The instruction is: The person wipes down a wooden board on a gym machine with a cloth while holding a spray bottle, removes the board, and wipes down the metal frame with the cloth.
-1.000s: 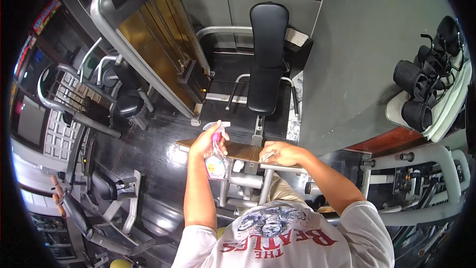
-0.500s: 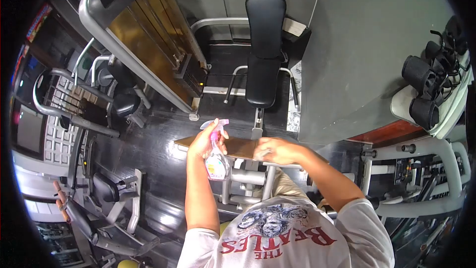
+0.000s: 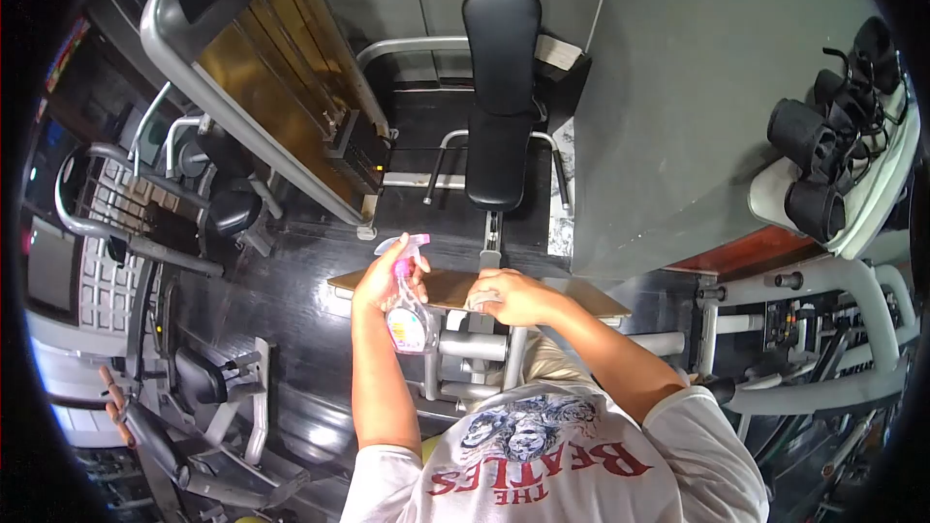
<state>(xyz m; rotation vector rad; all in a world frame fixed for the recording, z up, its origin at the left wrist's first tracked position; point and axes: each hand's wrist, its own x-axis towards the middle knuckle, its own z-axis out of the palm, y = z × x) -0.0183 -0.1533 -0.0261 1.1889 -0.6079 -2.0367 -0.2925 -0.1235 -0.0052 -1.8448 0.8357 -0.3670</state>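
Observation:
My left hand (image 3: 381, 281) is closed around the neck of a clear spray bottle (image 3: 409, 327) with a pink trigger head, held upright over the near left part of a brown board (image 3: 596, 301). A small greyish cloth (image 3: 483, 299) shows under the fingers of my right hand (image 3: 518, 298), which is closed on it and pressed to the middle of the board. Most of the cloth is hidden by the hand. Below the board are grey metal tubes (image 3: 475, 345) of a frame, close to my body.
Ahead stands a black padded seat (image 3: 499, 160) beside a tall weight-stack machine (image 3: 237, 87). Black straps or cuffs (image 3: 814, 213) lie on a white shelf at right. Other gym machines (image 3: 208, 373) stand at left, with thick grey tubing (image 3: 823, 392) at right.
My right hand has slid slightly left along the board with the cloth. The left hand still grips the spray bottle. The whole view has shifted a little.

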